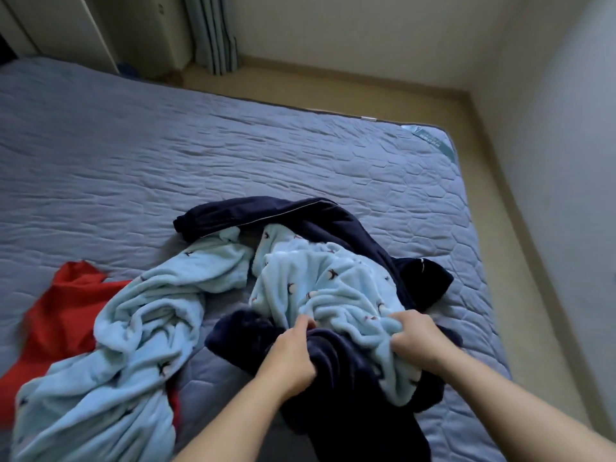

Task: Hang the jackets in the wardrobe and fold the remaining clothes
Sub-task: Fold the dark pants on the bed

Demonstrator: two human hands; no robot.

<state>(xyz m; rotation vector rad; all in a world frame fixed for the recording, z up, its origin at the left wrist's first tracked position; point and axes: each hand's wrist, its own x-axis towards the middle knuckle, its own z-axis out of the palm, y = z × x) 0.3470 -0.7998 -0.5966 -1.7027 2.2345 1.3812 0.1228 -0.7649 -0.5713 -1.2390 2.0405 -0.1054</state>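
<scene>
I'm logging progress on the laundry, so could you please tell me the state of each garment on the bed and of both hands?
left hand: grips the navy fleece.
right hand: grips the printed light blue fleece.
navy fleece: crumpled, unfolded.
printed light blue fleece: bunched, unfolded, over the navy fleece.
second light blue piece: crumpled, unfolded, not held.
navy piped garment: heaped, unfolded.
red garment: unfolded, partly under the second light blue piece.

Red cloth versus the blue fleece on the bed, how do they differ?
Red cloth is plain and smooth; blue fleece is fluffy with small dark prints. Red cloth lies untouched; right hand grips the blue fleece, left hand the navy cloth. Both lie crumpled, unfolded, on the bed.
</scene>
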